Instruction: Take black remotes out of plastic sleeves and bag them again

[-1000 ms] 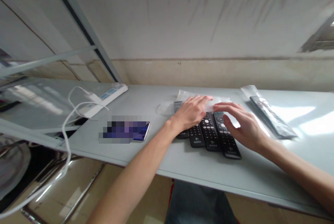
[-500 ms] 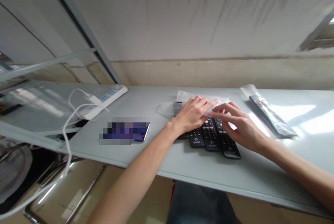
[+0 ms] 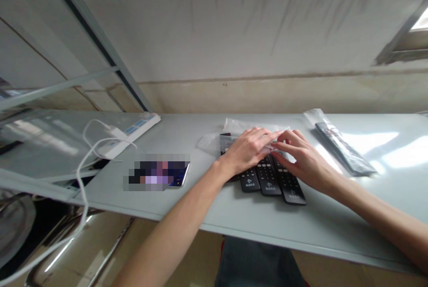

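Observation:
Several black remote controls [image 3: 268, 182] lie side by side on the grey table, their near ends towards me. Over their far ends spreads a clear plastic bag [image 3: 211, 144], partly covered by my hands. My left hand [image 3: 247, 149] reaches across the remotes with its fingers closed on the bag; its thumb is hidden. From the right, my right hand [image 3: 302, 157] pinches the bag's edge between thumb and fingers, close to the left fingertips. Another remote control in a clear bag [image 3: 344, 149] lies apart on the right.
On the left lies a phone [image 3: 180, 175] with a partly pixelated screen. Behind it sits a white power strip [image 3: 133, 133] with a plug and a white cable [image 3: 82, 184] hanging over the table edge. A metal frame [image 3: 117, 71] stands at the left; a wall runs behind the table.
My right fingers have closed in on the bag's edge, with the thumb nearer the fingertips. The left hand stays almost in place. The whole view has shifted slightly.

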